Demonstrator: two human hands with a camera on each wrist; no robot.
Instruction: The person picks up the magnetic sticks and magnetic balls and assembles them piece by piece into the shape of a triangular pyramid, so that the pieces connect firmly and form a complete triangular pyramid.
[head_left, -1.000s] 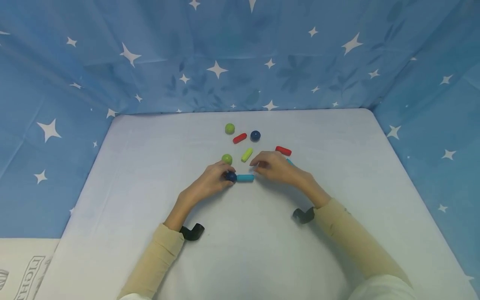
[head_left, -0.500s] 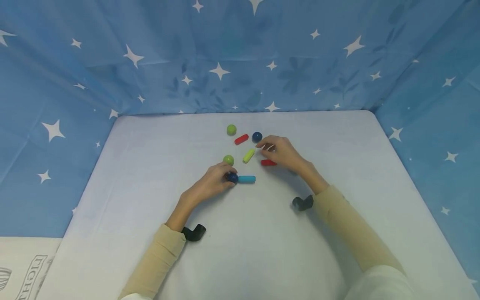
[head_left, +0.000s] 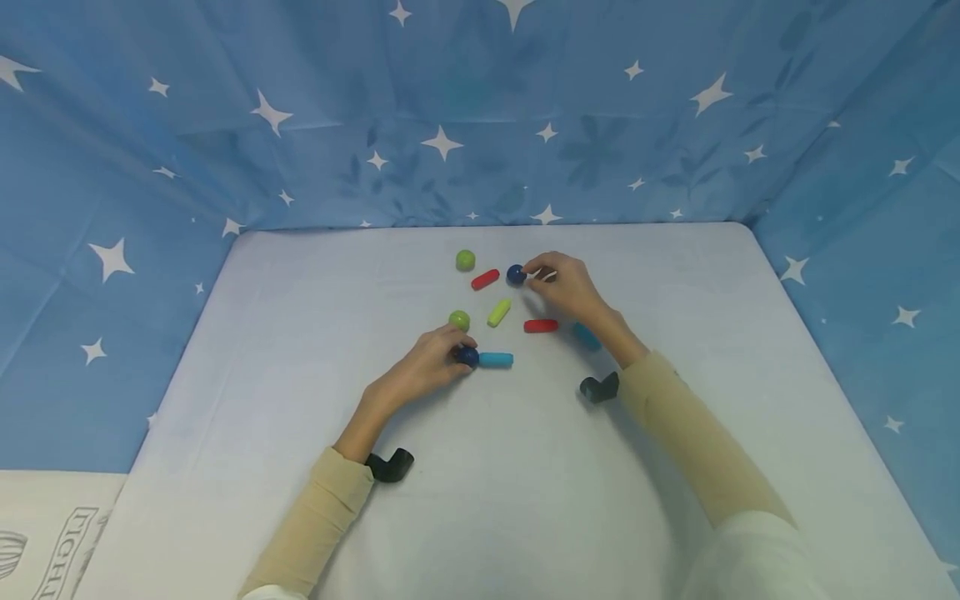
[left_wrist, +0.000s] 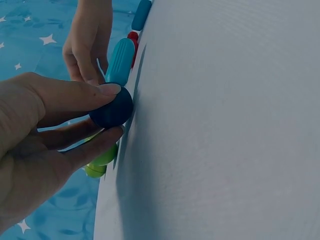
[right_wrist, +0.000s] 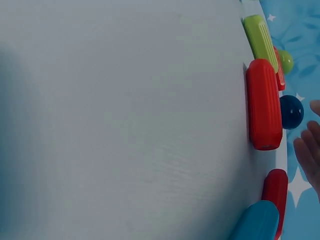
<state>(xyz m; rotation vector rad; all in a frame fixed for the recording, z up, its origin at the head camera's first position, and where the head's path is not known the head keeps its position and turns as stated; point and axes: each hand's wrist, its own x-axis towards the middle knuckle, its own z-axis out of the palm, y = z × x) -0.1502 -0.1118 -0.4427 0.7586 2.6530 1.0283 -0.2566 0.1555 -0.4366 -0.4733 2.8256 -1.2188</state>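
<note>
left hand pinches one ball, right hand waits unclosed by another

my left hand [head_left: 423, 364] pinches a navy ball [left_wrist: 112, 107] between thumb and fingers, at the white table [head_left: 480, 500]. the end of a blue stick [head_left: 497, 360] meets that ball, the stick lying out to its right. just beyond my left fingers sits a green ball [head_left: 460, 319], partly hidden by them.

my right hand [head_left: 566, 283] grips nothing: its fingers are loosely bent and parted, just beside the far navy ball [head_left: 516, 275]. a small gap shows between them in the right wrist view.

left of the far navy ball lies a red stick [head_left: 485, 279], and past it, toward the back edge, the far green ball [head_left: 465, 261]. nearer me, a lime stick [head_left: 498, 312] lies slanted, with the middle red stick [head_left: 541, 326] lying crosswise to its right. under my right wrist the second blue stick [head_left: 587, 336] shows in part; the right wrist view catches the third red stick [right_wrist: 276, 187] beside it. a blue curtain [head_left: 480, 100] with white stars hangs behind the table.
</note>
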